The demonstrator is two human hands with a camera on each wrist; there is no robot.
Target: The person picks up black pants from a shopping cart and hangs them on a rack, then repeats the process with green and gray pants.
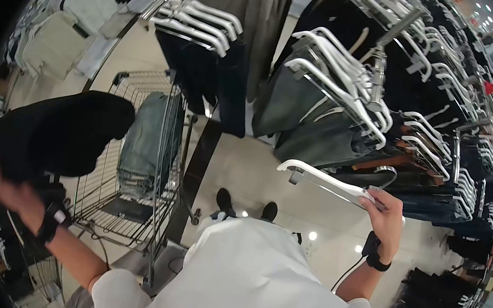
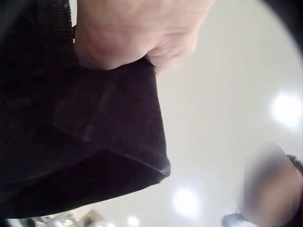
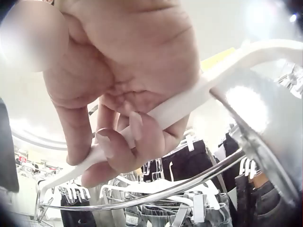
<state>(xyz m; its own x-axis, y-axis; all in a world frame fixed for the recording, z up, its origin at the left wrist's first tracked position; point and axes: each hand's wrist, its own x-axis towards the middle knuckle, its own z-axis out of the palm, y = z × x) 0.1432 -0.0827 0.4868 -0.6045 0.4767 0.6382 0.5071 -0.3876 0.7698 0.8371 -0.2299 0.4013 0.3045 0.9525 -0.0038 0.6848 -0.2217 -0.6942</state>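
The black garment (image 1: 55, 130) is hanging in a loose bundle from the left hand (image 1: 16, 196), out to the person's left and overlapping the cart (image 1: 172, 75) in the head view. The left hand is gripping the cloth near a folded edge, though the fingertips are hiding and how tightly they are pinching is something I cannot tell. The right hand (image 1: 385, 217) is curling its fingers around the white hanger (image 1: 326, 179) toward one end, a narrow, closed hold, and the far end, with its metal clip (image 1: 295, 176), is sticking out free in front of the hanging trousers (image 1: 316, 141). Folded jeans (image 1: 143, 141) are lying in the cart

Handling both well is, in my judgement, meaning taking the cloth by a firm edge, so that the loose part is not slipping or catching on the wire. The hanger is probably wanting a hold nearer its middle, since an end hold is letting the long side dip. Its metal bar (image 3: 142, 204) and clips are calling for clearance from the other hangers, which are crowding close by
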